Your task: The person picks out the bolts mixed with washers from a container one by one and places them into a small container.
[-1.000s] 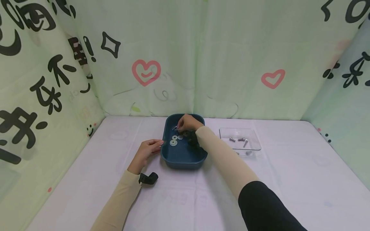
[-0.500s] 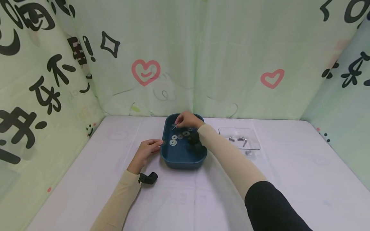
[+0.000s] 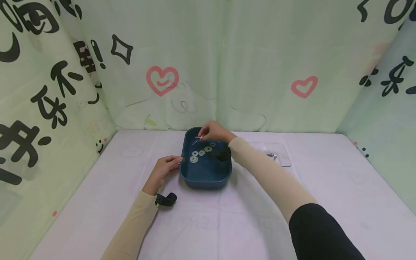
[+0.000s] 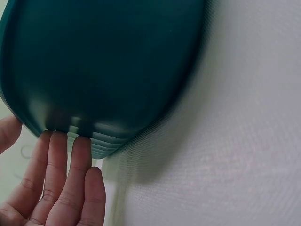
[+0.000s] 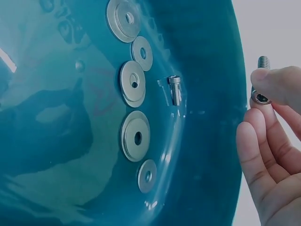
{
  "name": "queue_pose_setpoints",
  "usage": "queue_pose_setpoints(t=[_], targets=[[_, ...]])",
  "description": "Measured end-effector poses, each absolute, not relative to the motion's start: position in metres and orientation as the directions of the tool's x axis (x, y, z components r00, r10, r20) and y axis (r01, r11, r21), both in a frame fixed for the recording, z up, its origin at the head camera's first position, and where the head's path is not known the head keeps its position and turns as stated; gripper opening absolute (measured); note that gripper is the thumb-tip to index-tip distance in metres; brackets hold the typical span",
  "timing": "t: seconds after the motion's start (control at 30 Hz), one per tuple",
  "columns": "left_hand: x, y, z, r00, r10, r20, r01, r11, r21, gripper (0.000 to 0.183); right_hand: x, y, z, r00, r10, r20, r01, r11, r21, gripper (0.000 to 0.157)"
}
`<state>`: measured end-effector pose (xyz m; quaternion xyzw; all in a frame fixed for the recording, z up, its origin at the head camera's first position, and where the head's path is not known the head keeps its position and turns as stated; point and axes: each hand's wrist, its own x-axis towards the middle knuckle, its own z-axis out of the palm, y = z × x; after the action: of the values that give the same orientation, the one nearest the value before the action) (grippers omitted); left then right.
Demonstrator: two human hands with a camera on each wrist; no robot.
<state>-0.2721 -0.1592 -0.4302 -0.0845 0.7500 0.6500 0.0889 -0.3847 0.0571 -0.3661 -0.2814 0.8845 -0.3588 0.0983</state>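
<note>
My right hand (image 3: pixel 216 132) is over the back end of the dark blue tray (image 3: pixel 208 183). Between thumb and fingers it pinches a socket-head bolt (image 5: pixel 264 62), socket facing the right wrist camera, close beside the tray rim in that view. A second bolt (image 5: pixel 174 89) lies on the tray floor near the wall, next to a row of several round washers (image 5: pixel 137 136), some stacked on one another. At the tray's left side is my left hand (image 3: pixel 162 173). Its straight fingers (image 4: pixel 61 174) touch the tray's outside, with the thumb at the rim.
To the right of the blue tray stands a shallow clear plastic tray (image 3: pixel 285 151) with metal bolts (image 3: pixel 271 155) in it, partly hidden by my right sleeve. A white cloth covers the table (image 3: pixel 182 224). Printed curtains (image 3: pixel 256 72) enclose the back and sides.
My right hand has risen from inside the blue tray and shifted slightly right with the bolt. The right forearm now covers more of the clear tray. My left hand stays put.
</note>
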Motion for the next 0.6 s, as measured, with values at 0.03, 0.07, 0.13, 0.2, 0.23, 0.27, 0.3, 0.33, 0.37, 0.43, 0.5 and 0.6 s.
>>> queue_pose_setpoints(t=[0.03,0.07,0.13,0.2,0.23,0.27,0.3,0.33,0.37,0.43,0.5,0.6], targets=[[-0.272,-0.159,-0.430,-0.970,-0.011,-0.243,-0.242,0.140,0.960,0.039,-0.384,0.058,-0.365,-0.824,-0.566,0.025,-0.424,0.587,-0.690,0.014],[-0.272,-0.159,-0.430,-0.971,-0.011,-0.240,-0.239,0.141,0.961,0.039,-0.382,0.059,-0.363,-0.826,-0.563,0.022,-0.421,0.591,-0.688,0.014],[-0.271,-0.159,-0.430,-0.972,-0.007,-0.237,-0.235,0.144,0.961,0.039,-0.380,0.061,-0.359,-0.829,-0.559,0.017,-0.419,0.602,-0.680,0.013],[-0.271,-0.159,-0.429,-0.972,-0.006,-0.235,-0.233,0.146,0.961,0.039,-0.377,0.062,-0.356,-0.831,-0.556,0.012,-0.418,0.610,-0.673,0.014],[-0.270,-0.159,-0.429,-0.972,-0.005,-0.237,-0.235,0.149,0.961,0.039,-0.376,0.063,-0.354,-0.830,-0.557,0.013,-0.422,0.613,-0.668,0.014],[-0.270,-0.159,-0.429,-0.971,-0.005,-0.238,-0.236,0.149,0.960,0.039,-0.375,0.064,-0.353,-0.829,-0.559,0.015,-0.425,0.613,-0.666,0.015],[-0.270,-0.159,-0.429,-0.971,-0.005,-0.239,-0.237,0.152,0.959,0.039,-0.375,0.065,-0.353,-0.828,-0.561,0.016,-0.428,0.612,-0.665,0.015],[-0.270,-0.159,-0.429,-0.970,-0.006,-0.242,-0.240,0.153,0.959,0.039,-0.375,0.066,-0.352,-0.827,-0.562,0.018,-0.430,0.612,-0.664,0.016],[-0.270,-0.159,-0.429,-0.970,-0.007,-0.242,-0.240,0.153,0.959,0.039,-0.375,0.067,-0.351,-0.827,-0.562,0.018,-0.431,0.612,-0.664,0.016],[-0.270,-0.159,-0.429,-0.970,-0.008,-0.245,-0.243,0.155,0.958,0.039,-0.374,0.068,-0.350,-0.827,-0.562,0.018,-0.431,0.613,-0.662,0.017],[-0.270,-0.159,-0.429,-0.969,-0.010,-0.245,-0.244,0.151,0.958,0.039,-0.374,0.070,-0.349,-0.829,-0.559,0.015,-0.429,0.619,-0.658,0.017],[-0.270,-0.159,-0.429,-0.969,-0.011,-0.247,-0.246,0.149,0.958,0.038,-0.372,0.072,-0.347,-0.830,-0.558,0.007,-0.429,0.630,-0.648,0.017]])
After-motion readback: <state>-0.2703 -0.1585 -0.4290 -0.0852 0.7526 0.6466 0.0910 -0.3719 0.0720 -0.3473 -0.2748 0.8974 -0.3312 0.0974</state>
